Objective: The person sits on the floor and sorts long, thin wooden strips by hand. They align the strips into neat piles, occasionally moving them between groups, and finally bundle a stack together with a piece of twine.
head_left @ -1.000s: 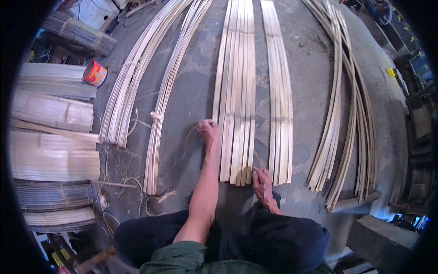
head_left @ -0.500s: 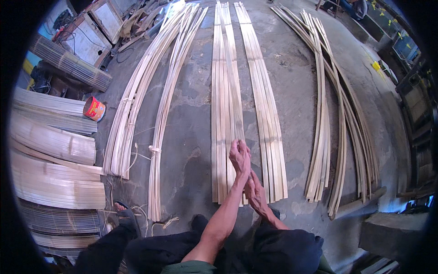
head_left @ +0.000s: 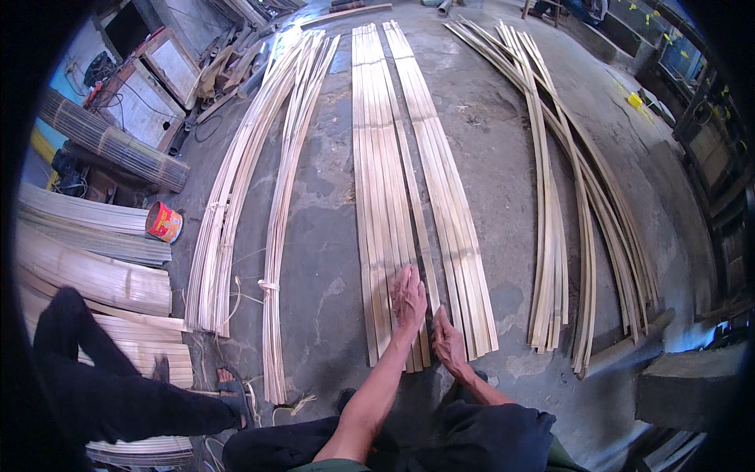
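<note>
Two flat rows of pale bamboo strips lie lengthwise on the floor before me, a left row [head_left: 373, 173] and a right row [head_left: 440, 181]. One separate bamboo strip [head_left: 412, 189] runs along the left row's right side, with a narrow gap between them. My left hand [head_left: 409, 297] rests on the near part of the left row, fingers laid forward over the strips. Lower and to the right, my right hand [head_left: 449, 342] is beside the separate strip, between the two rows. Its fingers point forward, and nothing shows in its grasp.
Tied bamboo bundles [head_left: 274, 315] lie to the left, loose crossing strips [head_left: 543, 236] to the right. Stacked bamboo slats [head_left: 94, 267] and a red tub [head_left: 163, 222] are at far left. Another person's dark-trousered leg [head_left: 141, 401] reaches in at lower left. A block [head_left: 692, 385] stands at lower right.
The separate strip has shifted from on top of the left row to its right side. My hands have moved apart. Another person's leg has come further in over the slats, and the view has shifted.
</note>
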A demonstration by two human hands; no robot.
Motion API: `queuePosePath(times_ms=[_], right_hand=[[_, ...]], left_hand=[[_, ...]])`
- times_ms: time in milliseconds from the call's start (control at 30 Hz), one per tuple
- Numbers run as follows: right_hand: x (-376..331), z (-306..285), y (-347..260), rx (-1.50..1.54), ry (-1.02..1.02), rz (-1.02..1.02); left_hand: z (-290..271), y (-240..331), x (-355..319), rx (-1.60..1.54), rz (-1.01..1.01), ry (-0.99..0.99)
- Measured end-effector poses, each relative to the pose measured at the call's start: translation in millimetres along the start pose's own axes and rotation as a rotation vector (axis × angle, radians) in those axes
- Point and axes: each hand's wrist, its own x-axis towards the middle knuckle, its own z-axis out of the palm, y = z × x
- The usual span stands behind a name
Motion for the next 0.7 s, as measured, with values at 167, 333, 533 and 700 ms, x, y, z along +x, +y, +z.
queuePosePath(times_ms=[167, 333, 533, 700], right_hand=[[-7.3, 9.5, -23.7, -0.141, 0.024, -0.156], [3.9, -5.1, -14.1, -0.274, -0.050, -0.129], [1.8, -12.7, -20.5, -0.200, -0.127, -0.147], [1.7, -19.8, -27.3, -0.275, -0.177, -0.088]], left_hand=[[-3.5, -36.6, -20.8, 0.199, 0.037, -0.204], [-5.6, -21.6, -13.1, 0.155, 0.050, -0.231], [-4.7, -30.0, -16.3, 0.192, 0.071, -0.219], [-4.6, -25.9, -16.1, 0.219, 0.041, -0.234]])
